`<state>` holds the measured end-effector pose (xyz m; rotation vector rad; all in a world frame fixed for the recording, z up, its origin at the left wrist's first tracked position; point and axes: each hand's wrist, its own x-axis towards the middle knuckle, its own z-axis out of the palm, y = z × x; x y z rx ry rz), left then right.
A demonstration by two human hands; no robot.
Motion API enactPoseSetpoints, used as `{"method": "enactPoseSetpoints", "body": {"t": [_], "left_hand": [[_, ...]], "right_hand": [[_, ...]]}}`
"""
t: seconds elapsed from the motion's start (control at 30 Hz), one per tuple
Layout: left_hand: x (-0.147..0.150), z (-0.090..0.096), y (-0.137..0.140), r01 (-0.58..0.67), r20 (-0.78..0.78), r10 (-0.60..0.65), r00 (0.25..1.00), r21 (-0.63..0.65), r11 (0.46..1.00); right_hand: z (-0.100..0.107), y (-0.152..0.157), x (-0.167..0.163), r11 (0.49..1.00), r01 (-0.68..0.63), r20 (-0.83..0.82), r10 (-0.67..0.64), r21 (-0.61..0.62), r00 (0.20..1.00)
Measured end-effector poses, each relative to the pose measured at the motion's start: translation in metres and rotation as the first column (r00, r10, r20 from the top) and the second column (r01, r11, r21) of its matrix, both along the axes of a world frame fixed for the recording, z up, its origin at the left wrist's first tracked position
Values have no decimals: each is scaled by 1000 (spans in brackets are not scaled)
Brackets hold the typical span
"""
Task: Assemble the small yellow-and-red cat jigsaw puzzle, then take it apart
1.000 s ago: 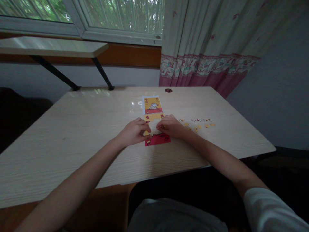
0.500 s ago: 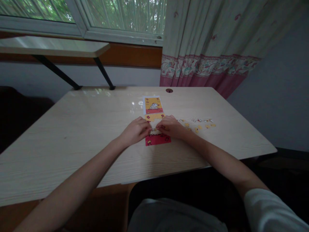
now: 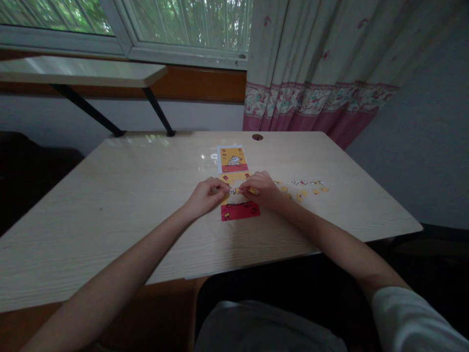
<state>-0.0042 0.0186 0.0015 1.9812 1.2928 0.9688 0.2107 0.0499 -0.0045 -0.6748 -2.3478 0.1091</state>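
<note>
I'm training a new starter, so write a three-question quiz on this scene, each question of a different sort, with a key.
1. Where do the loose pieces lie?
a) on the shelf
b) to the right of the right hand
c) at the desk's left end
2. True or false: the card lies nearer the window than the puzzle does.
3. Fill in: the puzzle's near strip is mainly ____ in colour.

Key: 1 b; 2 true; 3 red.

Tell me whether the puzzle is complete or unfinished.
Unfinished: the puzzle has a gap in its middle, and loose pieces lie to its right.
</note>
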Motion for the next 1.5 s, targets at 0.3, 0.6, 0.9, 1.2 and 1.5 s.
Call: {"method": "enactPoseSetpoints", "body": {"t": [0.3, 0.6, 0.9, 1.2, 1.5], "left_hand": [[6, -2, 0, 12, 173, 14, 985, -147, 989], [12, -6, 1, -52, 170, 61, 984, -61, 997], [10, -5, 0, 21, 249, 3, 968, -94, 995], [9, 3, -2, 5, 187, 17, 982, -115, 993], [7, 1, 1, 31, 291, 32, 956, -207, 978]], "right_hand": [[1, -3, -4, 995, 94, -80, -93, 17, 992], [1, -12, -18, 960, 47, -234, -114, -276, 966], [3, -8, -13, 960, -61, -286, -20, -272, 958], [1, -4, -7, 992, -100, -170, 87, -71, 982], [3, -2, -2, 1000, -11, -78, 10, -14, 997]]}}
